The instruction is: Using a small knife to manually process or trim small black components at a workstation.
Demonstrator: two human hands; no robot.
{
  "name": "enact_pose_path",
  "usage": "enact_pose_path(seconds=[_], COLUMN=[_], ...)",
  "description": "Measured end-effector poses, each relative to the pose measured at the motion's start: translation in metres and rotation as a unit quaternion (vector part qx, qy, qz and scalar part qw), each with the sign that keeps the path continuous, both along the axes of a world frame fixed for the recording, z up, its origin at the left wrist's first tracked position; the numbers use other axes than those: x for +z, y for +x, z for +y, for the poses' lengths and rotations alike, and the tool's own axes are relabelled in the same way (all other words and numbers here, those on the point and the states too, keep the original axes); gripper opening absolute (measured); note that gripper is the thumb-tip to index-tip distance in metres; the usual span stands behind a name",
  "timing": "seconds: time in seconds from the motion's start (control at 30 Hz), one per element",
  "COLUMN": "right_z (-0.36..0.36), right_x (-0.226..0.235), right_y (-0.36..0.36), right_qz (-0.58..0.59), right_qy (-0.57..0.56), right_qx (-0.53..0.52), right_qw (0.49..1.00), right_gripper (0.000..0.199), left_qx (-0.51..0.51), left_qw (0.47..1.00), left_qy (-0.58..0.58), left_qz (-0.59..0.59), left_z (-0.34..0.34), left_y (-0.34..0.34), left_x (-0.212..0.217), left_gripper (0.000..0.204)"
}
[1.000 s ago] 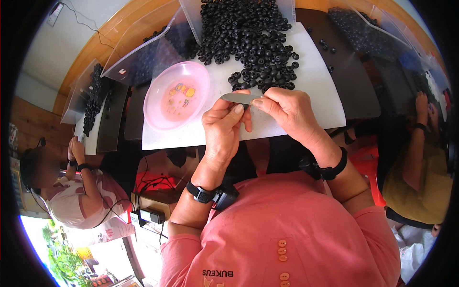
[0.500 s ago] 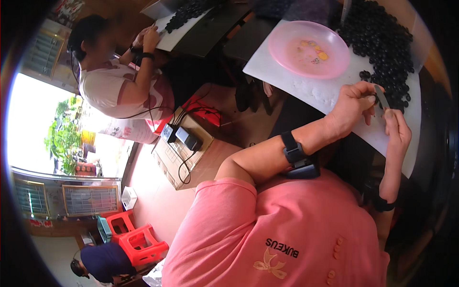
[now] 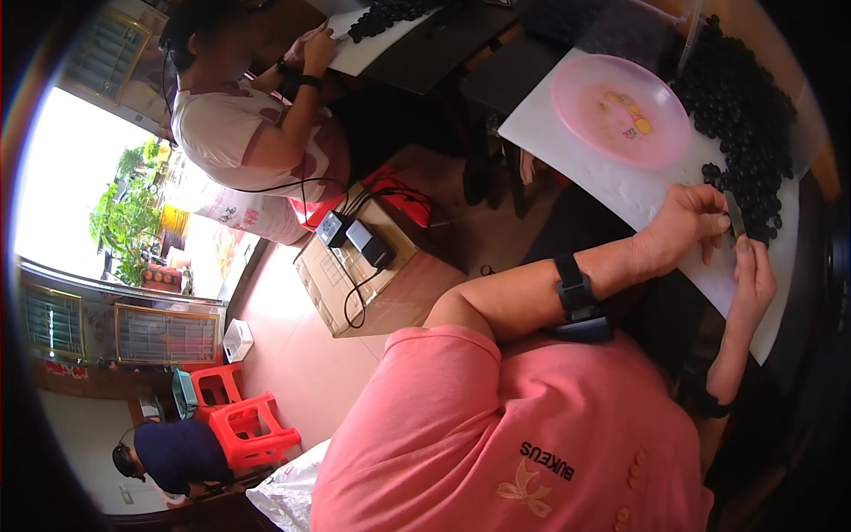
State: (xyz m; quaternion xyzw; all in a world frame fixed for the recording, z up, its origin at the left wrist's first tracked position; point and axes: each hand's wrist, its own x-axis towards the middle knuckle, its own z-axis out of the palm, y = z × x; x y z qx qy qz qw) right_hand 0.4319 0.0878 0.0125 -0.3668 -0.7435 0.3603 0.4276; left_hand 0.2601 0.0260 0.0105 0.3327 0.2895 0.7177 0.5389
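My left hand (image 3: 681, 230) is closed in a pinch beside the pile. Whatever sits between its fingertips is too small and hidden to make out. My right hand (image 3: 753, 277) grips a small knife (image 3: 735, 215), its grey blade pointing up alongside the left fingertips. Beyond both hands lies a heap of small, dark, round, glossy pieces (image 3: 740, 124), whose kind I cannot tell. A few loose ones lie at the heap's near edge. To the left of the heap a pink plastic basin (image 3: 576, 106) stands on the white board (image 3: 532, 120), with yellowish marks on its bottom.
A co-worker (image 3: 257, 129) sits at another white board with dark pieces at the upper left. Between us stands a cardboard box (image 3: 390, 288) bearing black devices and cables. Red stools (image 3: 257, 432) and another person (image 3: 182, 457) are at the lower left, near a white plastic bag (image 3: 288, 483).
The whole view has shifted, so the board, basin and hands appear farther right and a little lower. My hands keep the same pose, the knife still against the left fingertips.
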Motion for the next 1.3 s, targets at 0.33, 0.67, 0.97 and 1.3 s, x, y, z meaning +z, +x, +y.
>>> enact_pose_path(seconds=[0.33,0.67,0.97,1.3], right_z=[-0.001,-0.003,-0.012,-0.022], right_x=[-0.001,-0.001,0.01,-0.008], right_y=[-0.002,0.011,-0.004,-0.027], right_qz=[-0.006,0.086,0.224,-0.067], right_qy=[0.031,-0.022,-0.017,0.323], right_qx=[0.003,-0.02,0.013,-0.167], right_qw=[0.999,0.996,0.974,0.929], right_gripper=[0.023,0.019,0.01,0.011], left_qx=[-0.026,-0.014,0.327,0.391], left_qw=[0.999,0.996,0.781,0.54], left_qy=[0.024,-0.035,0.062,0.13], left_qz=[0.042,0.084,0.529,0.734], left_z=[-0.001,-0.01,-0.032,-0.025], left_y=[0.0,0.005,-0.077,-0.086], left_x=[0.001,0.018,0.094,0.078], left_gripper=[0.006,0.01,0.012,0.011])
